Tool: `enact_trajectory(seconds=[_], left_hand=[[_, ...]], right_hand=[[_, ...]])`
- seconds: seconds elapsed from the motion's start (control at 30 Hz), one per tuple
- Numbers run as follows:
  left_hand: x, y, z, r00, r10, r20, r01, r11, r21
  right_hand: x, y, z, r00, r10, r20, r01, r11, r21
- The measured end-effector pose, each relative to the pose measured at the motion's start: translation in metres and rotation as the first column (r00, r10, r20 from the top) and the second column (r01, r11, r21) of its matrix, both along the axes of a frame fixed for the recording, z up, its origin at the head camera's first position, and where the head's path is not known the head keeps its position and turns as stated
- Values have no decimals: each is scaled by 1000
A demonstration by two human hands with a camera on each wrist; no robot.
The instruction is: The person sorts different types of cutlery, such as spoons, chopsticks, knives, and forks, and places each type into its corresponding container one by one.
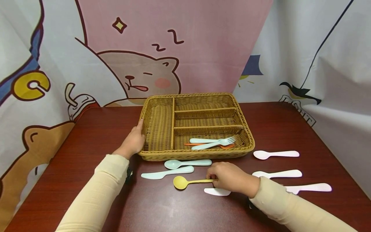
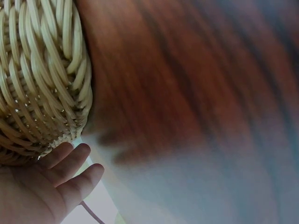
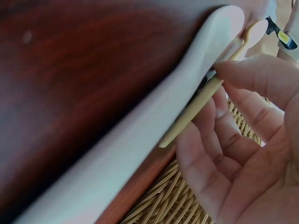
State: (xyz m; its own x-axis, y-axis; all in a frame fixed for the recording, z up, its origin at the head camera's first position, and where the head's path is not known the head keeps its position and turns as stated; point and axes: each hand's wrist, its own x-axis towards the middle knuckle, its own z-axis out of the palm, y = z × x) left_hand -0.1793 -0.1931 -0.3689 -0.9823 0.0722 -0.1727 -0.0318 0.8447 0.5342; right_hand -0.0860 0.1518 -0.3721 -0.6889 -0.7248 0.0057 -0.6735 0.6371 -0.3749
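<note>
Right hand (image 1: 232, 178) pinches yellow spoon (image 1: 181, 182); left (image 1: 134, 140) touches basket (image 1: 197, 155).

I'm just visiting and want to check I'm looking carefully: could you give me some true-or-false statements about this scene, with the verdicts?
1. The right hand's fingers hold the yellow spoon. True.
2. The left hand's fingers are at the left end of the basket. True.
3. The basket has three compartments. False: it has four.
4. The back right compartment holds the forks. False: the pale blue forks lie in the front right compartment.
5. Every knife is in the basket. False: the pale blue knife lies on the table.
</note>
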Motion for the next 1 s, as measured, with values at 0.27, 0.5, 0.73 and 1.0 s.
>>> enact_trajectory(seconds=[0.27, 0.5, 0.73, 1.0], left_hand=[[-1, 2, 1, 1000, 3, 5, -3, 1000, 5], [-3, 2, -1, 1000, 5, 11, -5, 1000, 2], [-2, 0, -2, 1000, 5, 18, -5, 1000, 4], [0, -1, -1, 1000, 0, 20, -1, 1000, 8]], right_hand=[[1, 1, 6, 999, -22, -27, 22, 1000, -12], [0, 4, 22, 995, -45, -91, 38, 997, -70], [-10, 7, 37, 989, -67, -130, 54, 993, -101], [-31, 16, 59, 983, -134, -125, 119, 986, -114]])
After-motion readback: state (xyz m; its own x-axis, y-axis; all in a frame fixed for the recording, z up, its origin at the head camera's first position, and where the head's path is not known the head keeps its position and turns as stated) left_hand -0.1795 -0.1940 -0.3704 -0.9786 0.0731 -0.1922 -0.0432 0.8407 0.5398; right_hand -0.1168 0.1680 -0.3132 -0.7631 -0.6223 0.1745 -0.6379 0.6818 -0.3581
